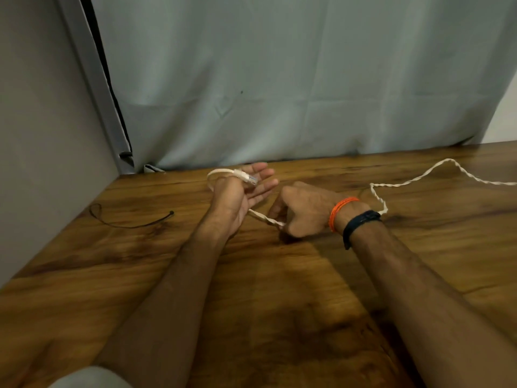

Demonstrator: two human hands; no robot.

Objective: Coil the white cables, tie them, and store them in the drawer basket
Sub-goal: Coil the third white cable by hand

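A flat white cable [419, 178] with a clear plug at its end runs across the wooden table. My left hand [240, 191] is held up with fingers spread; the plug end lies across its palm under the thumb, and the cable loops round the back of the hand. My right hand [302, 210] is closed on the cable just right of the left wrist, with the strand taut between the two hands. Beyond the right wrist the cable trails in kinks toward the right edge of the view. No drawer basket is in view.
A thin black tie [131, 219] lies on the table [279, 289] to the left of my hands. A grey curtain [279, 79] hangs along the table's far edge, and a grey wall [42, 135] bounds the left side.
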